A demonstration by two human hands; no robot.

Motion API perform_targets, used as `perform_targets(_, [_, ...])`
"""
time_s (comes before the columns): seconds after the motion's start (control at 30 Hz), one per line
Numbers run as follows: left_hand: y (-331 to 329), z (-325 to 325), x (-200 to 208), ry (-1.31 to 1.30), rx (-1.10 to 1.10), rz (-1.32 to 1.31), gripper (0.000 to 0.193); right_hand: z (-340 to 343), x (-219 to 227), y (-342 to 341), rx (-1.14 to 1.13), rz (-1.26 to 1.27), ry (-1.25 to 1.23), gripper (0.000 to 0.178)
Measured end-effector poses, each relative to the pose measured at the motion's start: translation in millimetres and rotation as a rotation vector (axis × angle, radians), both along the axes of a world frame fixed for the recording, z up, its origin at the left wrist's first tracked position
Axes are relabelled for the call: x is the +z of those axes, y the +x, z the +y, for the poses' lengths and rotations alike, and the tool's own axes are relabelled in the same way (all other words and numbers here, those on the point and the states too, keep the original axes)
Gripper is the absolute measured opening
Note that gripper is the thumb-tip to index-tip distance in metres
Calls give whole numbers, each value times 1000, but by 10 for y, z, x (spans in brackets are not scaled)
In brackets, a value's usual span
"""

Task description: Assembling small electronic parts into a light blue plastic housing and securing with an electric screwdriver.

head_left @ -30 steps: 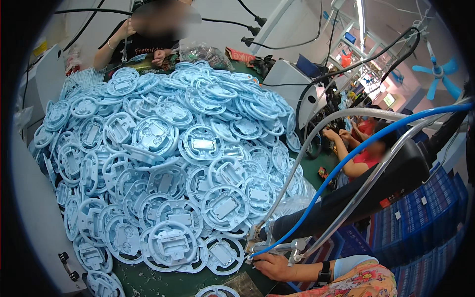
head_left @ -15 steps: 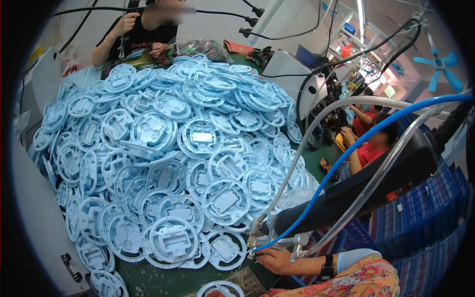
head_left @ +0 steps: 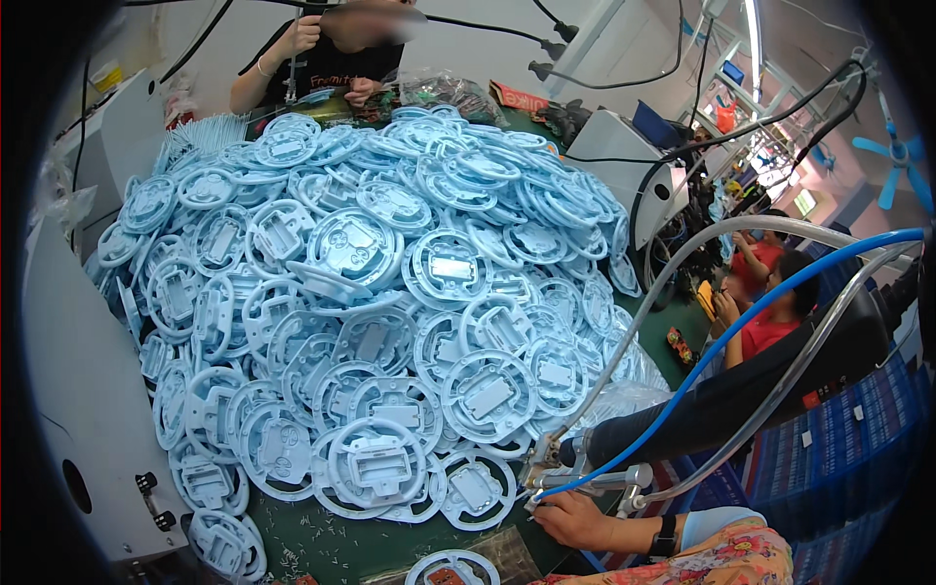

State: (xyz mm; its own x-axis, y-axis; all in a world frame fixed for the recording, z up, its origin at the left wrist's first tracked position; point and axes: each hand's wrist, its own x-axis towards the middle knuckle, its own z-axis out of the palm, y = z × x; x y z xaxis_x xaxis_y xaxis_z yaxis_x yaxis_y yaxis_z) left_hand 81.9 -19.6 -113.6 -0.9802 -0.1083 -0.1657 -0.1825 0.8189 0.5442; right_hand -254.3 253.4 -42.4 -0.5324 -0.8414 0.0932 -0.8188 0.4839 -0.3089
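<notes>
My right hand (head_left: 575, 521), a dark watch on its wrist, is at the lower right beside the metal head (head_left: 585, 478) of a mounted tool. Its fingers are curled together just under the tool's tip; whatever they pinch is hidden. A light blue plastic wheel-shaped part (head_left: 450, 557) lies at the bottom edge with a reddish-brown piece (head_left: 447, 577) in its middle. In front of me rises a big heap of similar wheel-shaped parts (head_left: 487, 397), many with a rectangular recess at the hub. My left hand is out of view.
A thick black arm (head_left: 726, 375) with a blue hose (head_left: 702, 369) and clear tubes crosses the right side. White machine housings (head_left: 102, 409) stand left. Small scraps litter the green tabletop (head_left: 312, 536). A person (head_left: 336, 58) works beyond the heap; others sit far right near stacked blue crates (head_left: 829, 439).
The whole view has swung left, so the scene sits further right and more of the left housing shows. My right hand stays at the tool's tip.
</notes>
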Motion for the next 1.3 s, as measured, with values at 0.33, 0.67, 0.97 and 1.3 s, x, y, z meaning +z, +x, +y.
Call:
perform_targets(0.33, [137, -150, 82, -37, -19, -37, 44, -61, 44, -33, -7, -27, -34, 26])
perform_targets(0.67, [133, -111, 30, -47, 21, -36, 44, -32, 13, -21, 37, -22, 16, 26])
perform_targets(0.97, [139, -48, -6, -55, 67, -55, 43, -75, 118, -56, 1, -5, -4, 21])
perform_targets(1.3, [-247, -246, 477, -12, 47, -62, 45, -124, 142, -34, 5, 48, -37, 20])
